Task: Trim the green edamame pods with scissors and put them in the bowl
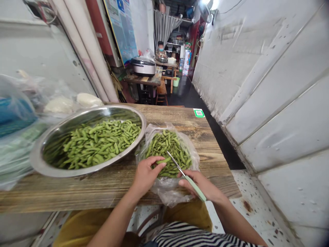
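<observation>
Between thumb and fingertips, my left hand (147, 173) pinches a green edamame pod (165, 160) above the open clear plastic bag (194, 156). A heap of edamame pods (177, 144) fills that bag. Scissors (195, 188) with pale green handles are in my right hand (202, 183), which is closed around them. Their blades point up and left, close to the tip of the held pod; whether they touch it I cannot tell. To the left stands a wide steel basin (53, 169) with many more edamame pods (100, 140) inside.
Everything rests on a wooden table (102, 192); a green QR-code sticker (198, 113) marks its far right corner. Plastic bags (17, 147) crowd the left end. A white wall (257, 68) runs along the right. Farther back, a rice cooker (143, 66) sits on another table.
</observation>
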The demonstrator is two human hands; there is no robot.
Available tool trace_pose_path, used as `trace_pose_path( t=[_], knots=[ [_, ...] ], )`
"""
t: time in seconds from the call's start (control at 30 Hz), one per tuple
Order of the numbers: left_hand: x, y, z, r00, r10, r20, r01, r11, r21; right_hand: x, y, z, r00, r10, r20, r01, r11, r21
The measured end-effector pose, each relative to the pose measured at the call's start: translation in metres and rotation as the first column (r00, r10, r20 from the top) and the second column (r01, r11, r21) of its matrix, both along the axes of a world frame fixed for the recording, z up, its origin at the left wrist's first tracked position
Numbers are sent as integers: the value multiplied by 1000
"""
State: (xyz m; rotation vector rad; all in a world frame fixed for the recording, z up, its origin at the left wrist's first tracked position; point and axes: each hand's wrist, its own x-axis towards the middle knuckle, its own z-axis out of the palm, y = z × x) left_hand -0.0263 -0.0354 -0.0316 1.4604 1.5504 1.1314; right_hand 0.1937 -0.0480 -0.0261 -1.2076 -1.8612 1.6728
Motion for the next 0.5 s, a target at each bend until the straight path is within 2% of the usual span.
trace_pose_path(
  t=[0.13, 0.27, 0.37, 0.5],
  knots=[
    [4, 2, 0, 984, 29, 177, -14, 996, -86, -5, -2, -5, 999, -30, -45, 24, 992, -121],
    [5, 2, 0, 947, 90, 310, -52, 990, -129, -6, -2, -8, 995, -83, -61, 75, 988, -135],
    [4, 1, 1, 937, 76, 340, -27, 989, -148, -3, -1, -8, 992, -115, -45, 111, 990, -86],
    [4, 1, 1, 897, 63, 438, 7, 988, -156, -2, -1, -1, 999, -17, 44, 13, 996, 83]
  ],
)
